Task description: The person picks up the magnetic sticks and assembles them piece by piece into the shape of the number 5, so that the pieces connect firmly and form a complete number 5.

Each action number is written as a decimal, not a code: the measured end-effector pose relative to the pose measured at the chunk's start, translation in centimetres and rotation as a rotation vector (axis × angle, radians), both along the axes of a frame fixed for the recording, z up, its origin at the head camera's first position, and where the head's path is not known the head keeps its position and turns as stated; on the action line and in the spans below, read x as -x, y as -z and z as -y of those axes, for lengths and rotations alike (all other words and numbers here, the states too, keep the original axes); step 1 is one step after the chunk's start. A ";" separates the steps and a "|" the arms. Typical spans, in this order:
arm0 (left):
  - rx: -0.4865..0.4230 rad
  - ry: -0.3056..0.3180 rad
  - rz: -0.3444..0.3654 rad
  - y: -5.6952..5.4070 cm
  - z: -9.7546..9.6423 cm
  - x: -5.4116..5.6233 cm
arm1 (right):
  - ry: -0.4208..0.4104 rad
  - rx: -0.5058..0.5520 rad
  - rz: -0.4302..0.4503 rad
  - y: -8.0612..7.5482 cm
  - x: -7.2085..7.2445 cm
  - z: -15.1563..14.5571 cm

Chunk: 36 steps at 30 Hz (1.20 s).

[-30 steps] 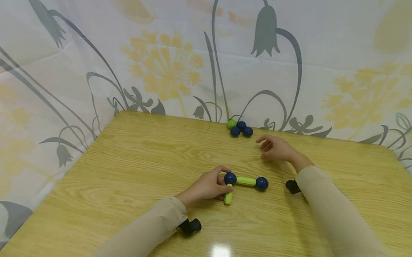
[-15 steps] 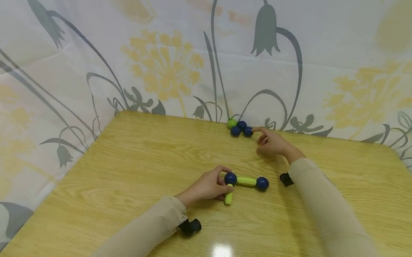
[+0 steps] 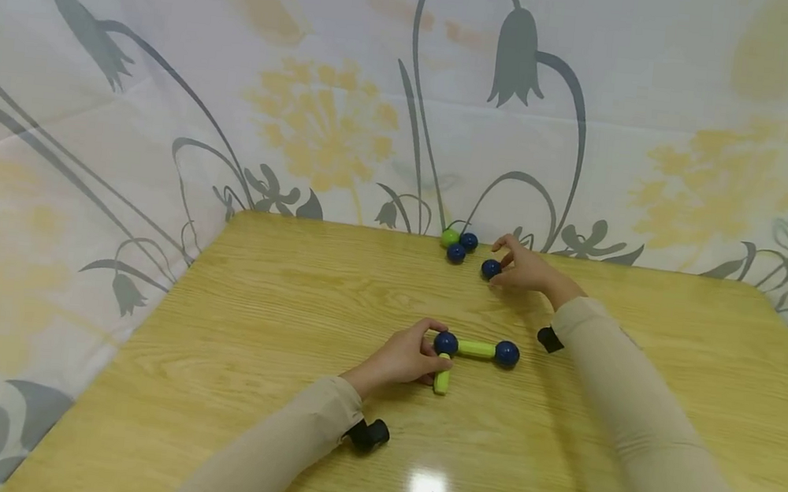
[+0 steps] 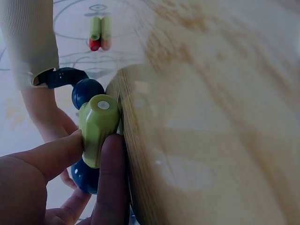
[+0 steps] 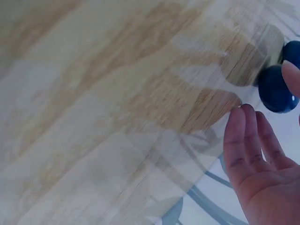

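Left hand (image 3: pixel 401 357) grips the green L-shape at its corner: thumb and finger on the near stick (image 3: pixel 441 383), another finger at the corner ball (image 3: pixel 445 343). Frame hasn't shifted, so that side is being held steady.

Behind it, at the table's (image 3: pixel 286 331) back edge: green ball (image 3: pixel 449 239), then two blue balls (image 3: pixel 456 253), bunched together.

Cross stick (image 3: pixel 476 349) runs rightward from the corner ball, joined at both ends.

Change is here: loose ball (image 3: pixel 491 270), also blue, was in that bunch half a second ago. Now out on its own, nearer the person. My read: extraction is done, and there's room for fingers round it.

End ball (image 3: pixel 507 354) caps the cross stick, well apart from the loose one.

Right hand (image 3: pixel 527 271) is at the loose ball's right side, fingers not wrapped round it. A fingertip overlaps it in the right wrist view; can't confirm contact.
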<state>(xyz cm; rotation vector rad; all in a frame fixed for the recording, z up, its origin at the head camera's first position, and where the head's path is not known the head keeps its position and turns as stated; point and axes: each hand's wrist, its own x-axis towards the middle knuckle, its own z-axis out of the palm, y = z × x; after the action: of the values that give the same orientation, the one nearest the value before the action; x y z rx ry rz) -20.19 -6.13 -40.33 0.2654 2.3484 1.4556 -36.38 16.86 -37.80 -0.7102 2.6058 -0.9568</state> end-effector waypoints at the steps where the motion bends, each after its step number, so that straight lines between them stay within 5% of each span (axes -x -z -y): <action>1: 0.002 -0.004 0.001 0.1 0.0 0.1 | -0.011 -0.011 -0.010 -0.1 -0.1 0.0; 7: -0.002 -0.012 0.010 0.0 0.0 0.1 | -0.078 -0.035 -0.115 -0.2 -1.2 -0.6; 36: -0.058 -0.017 0.043 -0.5 -0.2 0.0 | -0.107 0.054 -0.132 -0.8 -9.6 -1.9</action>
<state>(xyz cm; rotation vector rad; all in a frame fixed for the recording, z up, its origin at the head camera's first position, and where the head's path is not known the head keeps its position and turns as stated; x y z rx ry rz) -20.22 -5.88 -39.79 0.2267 2.2826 1.5237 -26.79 18.73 -36.97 -0.9462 2.6312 -0.9829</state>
